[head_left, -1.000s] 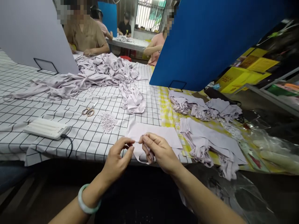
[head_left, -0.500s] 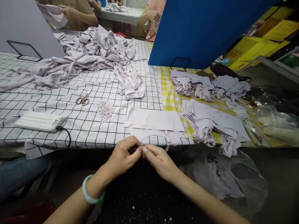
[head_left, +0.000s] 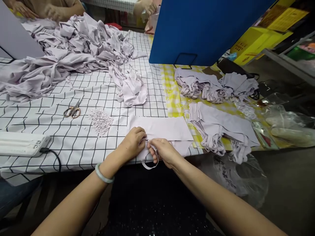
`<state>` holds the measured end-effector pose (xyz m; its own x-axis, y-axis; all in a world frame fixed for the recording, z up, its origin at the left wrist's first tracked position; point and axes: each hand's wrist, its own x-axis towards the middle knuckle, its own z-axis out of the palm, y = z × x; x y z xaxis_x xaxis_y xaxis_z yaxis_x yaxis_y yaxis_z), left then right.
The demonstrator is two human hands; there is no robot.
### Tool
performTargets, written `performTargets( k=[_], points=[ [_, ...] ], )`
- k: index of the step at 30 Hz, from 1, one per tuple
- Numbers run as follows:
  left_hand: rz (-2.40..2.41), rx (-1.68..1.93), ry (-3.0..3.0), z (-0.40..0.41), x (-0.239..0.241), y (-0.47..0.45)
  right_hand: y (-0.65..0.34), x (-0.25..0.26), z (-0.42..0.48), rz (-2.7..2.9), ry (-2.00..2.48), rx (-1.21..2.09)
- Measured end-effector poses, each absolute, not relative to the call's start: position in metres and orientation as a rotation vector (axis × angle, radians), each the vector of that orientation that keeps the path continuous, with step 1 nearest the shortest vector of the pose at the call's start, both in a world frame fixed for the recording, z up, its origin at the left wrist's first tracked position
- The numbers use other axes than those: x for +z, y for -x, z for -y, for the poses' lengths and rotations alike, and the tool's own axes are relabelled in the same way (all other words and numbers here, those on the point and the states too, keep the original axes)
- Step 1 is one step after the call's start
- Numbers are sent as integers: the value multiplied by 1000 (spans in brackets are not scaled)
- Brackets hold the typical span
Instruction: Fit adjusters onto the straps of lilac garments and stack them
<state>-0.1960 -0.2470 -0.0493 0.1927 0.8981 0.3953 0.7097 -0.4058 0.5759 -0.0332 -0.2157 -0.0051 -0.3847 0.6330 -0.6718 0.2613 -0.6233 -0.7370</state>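
Working right at the near edge of the checked table (head_left: 154,88), the person doesn't have much margin. That big crumpled pile (head_left: 91,42) could probably slide closer if someone tugs it. The folded stack (head_left: 223,121) is just right of the pale fabric piece (head_left: 163,127), so a stray elbow might skew it. The piece itself lies flat by the edge, under both hands; one hard pull could drag it off. Right hand (head_left: 164,151) looks pinched on the thin strap (head_left: 149,168), which could twist or slip. Left hand (head_left: 134,142) meets it, but can't tell what it's gripping. Clippings (head_left: 100,122) might scatter if the cloth gets bumped.
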Motion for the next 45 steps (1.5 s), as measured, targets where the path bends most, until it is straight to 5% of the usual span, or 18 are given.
performTargets(
  k=[45],
  points=[
    [-1555,991,-1695,238,-30,196,45,-4,207,1010,1613,2043]
  ],
)
